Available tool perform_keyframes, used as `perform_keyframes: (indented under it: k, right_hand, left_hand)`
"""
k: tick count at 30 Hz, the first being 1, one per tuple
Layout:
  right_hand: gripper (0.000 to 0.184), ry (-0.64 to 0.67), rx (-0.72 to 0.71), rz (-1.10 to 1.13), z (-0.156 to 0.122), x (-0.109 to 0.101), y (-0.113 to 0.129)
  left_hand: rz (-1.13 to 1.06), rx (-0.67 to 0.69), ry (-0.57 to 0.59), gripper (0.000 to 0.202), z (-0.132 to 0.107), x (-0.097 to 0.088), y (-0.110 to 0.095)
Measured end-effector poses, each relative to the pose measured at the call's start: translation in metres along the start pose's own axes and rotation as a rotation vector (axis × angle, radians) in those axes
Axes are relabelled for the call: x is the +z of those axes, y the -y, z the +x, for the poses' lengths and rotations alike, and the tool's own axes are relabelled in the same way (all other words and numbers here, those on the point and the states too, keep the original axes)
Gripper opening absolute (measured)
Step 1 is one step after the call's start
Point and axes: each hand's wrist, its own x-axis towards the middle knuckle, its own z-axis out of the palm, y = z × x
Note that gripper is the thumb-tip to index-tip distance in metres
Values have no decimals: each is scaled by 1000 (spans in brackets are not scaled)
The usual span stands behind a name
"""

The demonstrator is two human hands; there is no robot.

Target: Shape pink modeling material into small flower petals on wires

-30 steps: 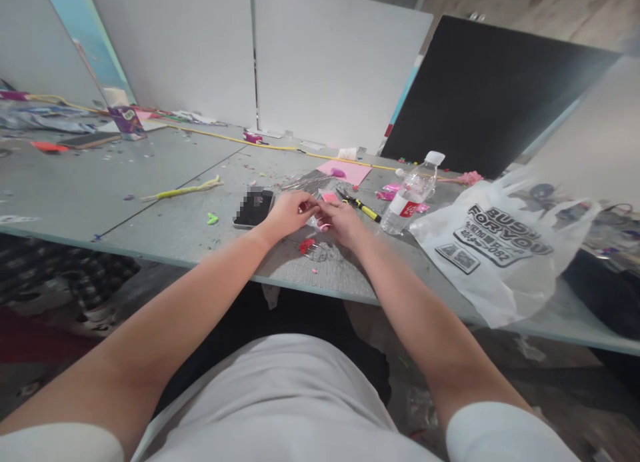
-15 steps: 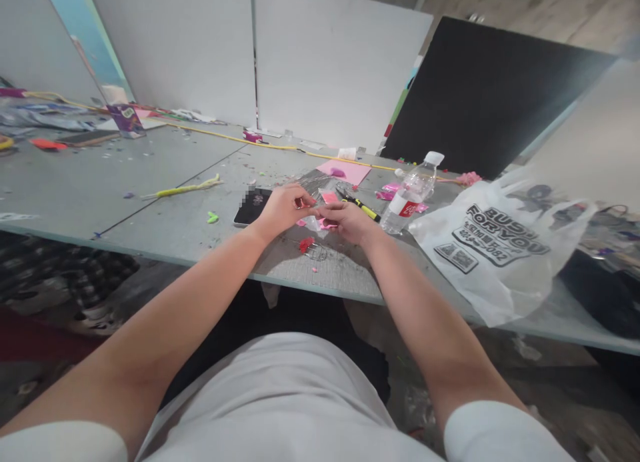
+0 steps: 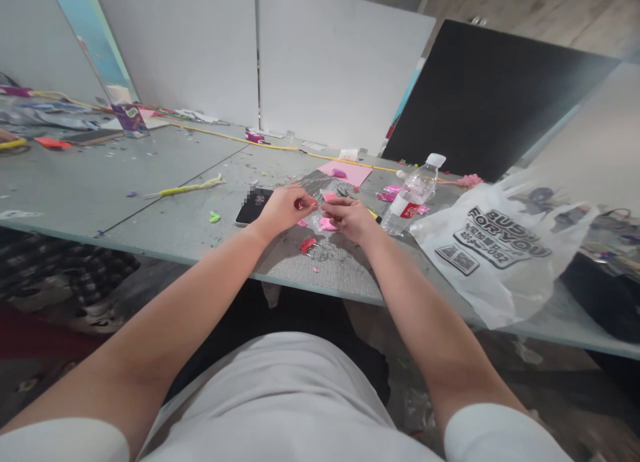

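Left hand (image 3: 286,210) and right hand (image 3: 353,219) nearly meet fingertip to fingertip, any grasp too small to tell, between a black smartphone (image 3: 253,207) and red-labeled plastic bottle (image 3: 407,207).

Taking the seated person (image 3: 295,389) as centre and straight ahead as twelve, the clearest print is at two o'clock: a white plastic bag (image 3: 500,295) saying "BUS", its next letter lost in a crease, then "FOR YOU". Below run Chinese characters I can't make out, a line seeming to end in "82", and a printed code panel (image 3: 457,259). The red label (image 3: 409,211) on the bottle at one o'clock and the purple box (image 3: 131,123) at ten are illegible from here.
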Motion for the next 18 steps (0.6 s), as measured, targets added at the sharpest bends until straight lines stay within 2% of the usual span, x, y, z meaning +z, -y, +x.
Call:
perform_keyframes:
  k: [9,18]
  right_hand:
    - [16,-46,6,56,8,0,-5]
    - [16,30,45,70,2,4,-3]
  left_hand:
    - [19,-19,14,31,0,-2,-1]
    - [-70,79,47,28,-1,2,-9]
